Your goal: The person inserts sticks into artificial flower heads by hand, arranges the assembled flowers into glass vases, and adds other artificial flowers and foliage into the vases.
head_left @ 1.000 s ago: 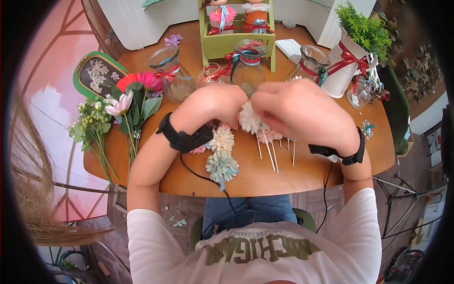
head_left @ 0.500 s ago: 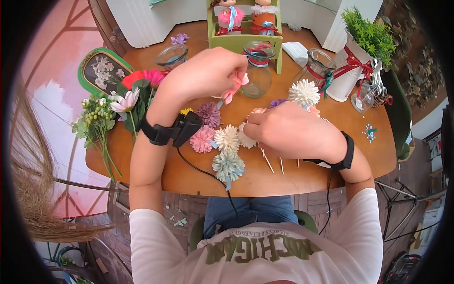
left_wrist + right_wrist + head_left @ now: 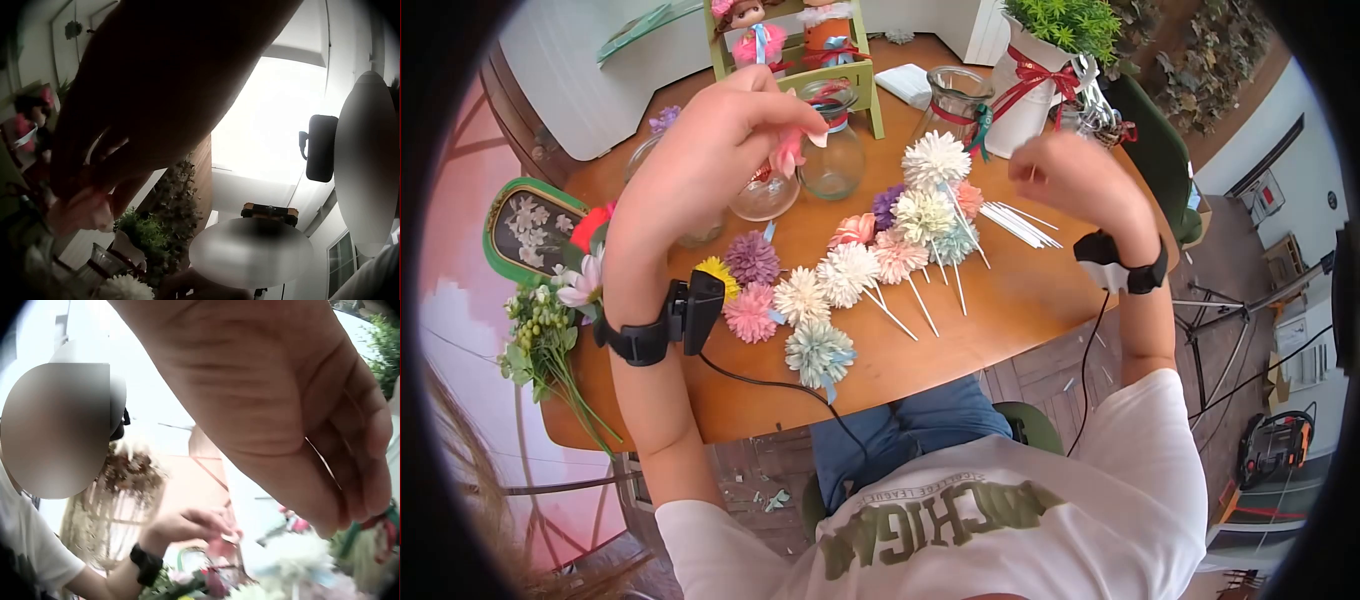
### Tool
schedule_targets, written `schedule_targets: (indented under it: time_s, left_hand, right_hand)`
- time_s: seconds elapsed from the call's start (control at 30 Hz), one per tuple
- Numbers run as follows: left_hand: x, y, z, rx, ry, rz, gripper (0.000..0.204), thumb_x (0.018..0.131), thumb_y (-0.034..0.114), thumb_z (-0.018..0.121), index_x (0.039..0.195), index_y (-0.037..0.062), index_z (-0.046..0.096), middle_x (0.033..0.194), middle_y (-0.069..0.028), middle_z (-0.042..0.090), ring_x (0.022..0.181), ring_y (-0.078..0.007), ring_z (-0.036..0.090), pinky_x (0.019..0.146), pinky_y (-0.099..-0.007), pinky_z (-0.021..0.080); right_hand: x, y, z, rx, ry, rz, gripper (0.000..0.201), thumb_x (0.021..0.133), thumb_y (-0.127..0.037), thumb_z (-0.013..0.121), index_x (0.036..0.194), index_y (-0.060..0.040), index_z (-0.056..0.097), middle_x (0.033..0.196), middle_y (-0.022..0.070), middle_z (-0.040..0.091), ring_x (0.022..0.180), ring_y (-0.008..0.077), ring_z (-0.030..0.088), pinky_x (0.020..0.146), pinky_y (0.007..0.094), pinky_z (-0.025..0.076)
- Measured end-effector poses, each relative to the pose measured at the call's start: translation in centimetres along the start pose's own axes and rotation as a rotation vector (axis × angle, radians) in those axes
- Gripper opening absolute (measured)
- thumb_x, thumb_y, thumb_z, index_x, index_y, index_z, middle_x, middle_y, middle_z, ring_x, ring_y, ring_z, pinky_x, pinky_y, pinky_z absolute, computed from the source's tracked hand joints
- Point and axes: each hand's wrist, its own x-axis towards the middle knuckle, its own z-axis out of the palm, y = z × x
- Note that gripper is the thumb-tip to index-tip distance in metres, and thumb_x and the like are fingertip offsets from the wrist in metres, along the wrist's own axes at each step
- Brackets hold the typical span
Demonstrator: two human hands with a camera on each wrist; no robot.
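Note:
In the head view my left hand point(image 3: 725, 140) pinches a small pink and white artificial flower point(image 3: 788, 155), close to a round glass jar point(image 3: 832, 160). The pink flower point(image 3: 84, 212) also shows at the fingertips in the dark left wrist view. My right hand point(image 3: 1080, 180) hovers over the table's right side, near loose white sticks point(image 3: 1020, 225). Its fingers hang loosely curled with nothing visible between them in the right wrist view. Between the hands lie pom-pom flowers on white sticks, among them a white one point(image 3: 935, 160) and a peach one point(image 3: 898, 257).
Stickless flower heads, including a purple one point(image 3: 752, 258) and a blue-green one point(image 3: 820, 352), lie on the left. Behind stand a green shelf with dolls point(image 3: 825, 85), a ribboned glass vase point(image 3: 950, 105) and a white pot point(image 3: 1020, 110). Long-stemmed flowers point(image 3: 540, 335) lie far left.
My right hand has let go of a white pom-pom flower and moved right. My left hand keeps the pink flower. The head view has turned, shifting the table leftward.

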Motion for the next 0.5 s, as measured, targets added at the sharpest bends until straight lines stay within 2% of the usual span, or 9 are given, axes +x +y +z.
schedule_targets:
  time_s: [0.1, 0.17, 0.27, 0.33, 0.4, 0.43, 0.5]
  left_hand:
    - [0.1, -0.1, -0.1, 0.024, 0.060, 0.037, 0.036, 0.085, -0.008, 0.054, 0.112, 0.0064, 0.073, 0.091, -0.0061, 0.049, 0.088, -0.0188, 0.055, 0.079, -0.0291, 0.044]
    - [0.2, -0.1, -0.1, -0.054, 0.082, 0.038, 0.033, 0.088, -0.007, 0.054, 0.112, 0.0067, 0.073, 0.091, -0.0055, 0.050, 0.089, -0.0181, 0.054, 0.079, -0.0294, 0.044]
    - [0.3, 0.6, 0.1, -0.066, 0.120, 0.064, 0.030, 0.091, -0.005, 0.055, 0.113, 0.0062, 0.072, 0.091, -0.0052, 0.050, 0.088, -0.0179, 0.055, 0.079, -0.0296, 0.045]
    - [0.4, 0.5, 0.2, -0.066, 0.133, 0.069, 0.029, 0.092, -0.004, 0.055, 0.114, 0.0058, 0.071, 0.092, -0.0055, 0.052, 0.088, -0.0182, 0.056, 0.080, -0.0299, 0.046]
    - [0.5, 0.2, 0.5, -0.074, 0.139, 0.074, 0.029, 0.092, -0.004, 0.056, 0.115, 0.0053, 0.070, 0.093, -0.0058, 0.054, 0.089, -0.0185, 0.057, 0.081, -0.0301, 0.046]
    - [0.5, -0.1, 0.6, -0.078, 0.152, 0.099, 0.029, 0.093, -0.004, 0.055, 0.116, 0.0047, 0.069, 0.095, -0.0066, 0.056, 0.090, -0.0192, 0.057, 0.081, -0.0305, 0.046]
    - [0.6, -0.2, 0.6, -0.084, 0.159, 0.124, 0.028, 0.094, -0.003, 0.055, 0.117, 0.0041, 0.069, 0.097, -0.0073, 0.058, 0.090, -0.0199, 0.058, 0.082, -0.0309, 0.047]
  right_hand:
    - [-1.5, 3.0, 5.0, -0.029, 0.088, -0.080, 0.019, 0.077, -0.015, 0.074, 0.094, -0.0064, 0.074, 0.091, 0.0119, 0.073, 0.079, 0.0323, 0.070, 0.072, 0.0417, 0.055]
    - [-1.7, 3.7, 6.9, -0.072, -0.062, 0.155, 0.014, 0.077, -0.014, 0.073, 0.089, -0.0064, 0.075, 0.084, 0.0117, 0.072, 0.079, 0.0329, 0.069, 0.074, 0.0429, 0.055]
    - [-2.2, 4.0, 7.9, -0.007, -0.011, 0.174, 0.010, 0.077, -0.013, 0.071, 0.084, -0.0072, 0.075, 0.079, 0.0116, 0.071, 0.079, 0.0337, 0.069, 0.073, 0.0429, 0.055]
    - [-2.1, 4.0, 8.7, -0.044, 0.016, 0.167, 0.008, 0.077, -0.012, 0.069, 0.081, -0.0070, 0.074, 0.079, 0.0127, 0.071, 0.078, 0.0342, 0.069, 0.071, 0.0441, 0.055]
    - [-1.7, 4.4, 9.7, -0.243, -0.036, 0.148, 0.008, 0.076, -0.011, 0.068, 0.078, -0.0042, 0.073, 0.077, 0.0146, 0.070, 0.077, 0.0349, 0.069, 0.068, 0.0453, 0.055]
    - [-1.6, 4.2, 9.5, -0.241, -0.036, 0.150, 0.008, 0.076, -0.011, 0.068, 0.078, -0.0042, 0.073, 0.077, 0.0146, 0.070, 0.077, 0.0349, 0.069, 0.068, 0.0453, 0.055]
    - [-1.2, 3.6, 9.0, -0.328, -0.035, 0.028, 0.009, 0.074, -0.010, 0.068, 0.075, -0.0015, 0.072, 0.076, 0.0167, 0.070, 0.076, 0.0359, 0.069, 0.066, 0.0460, 0.055]
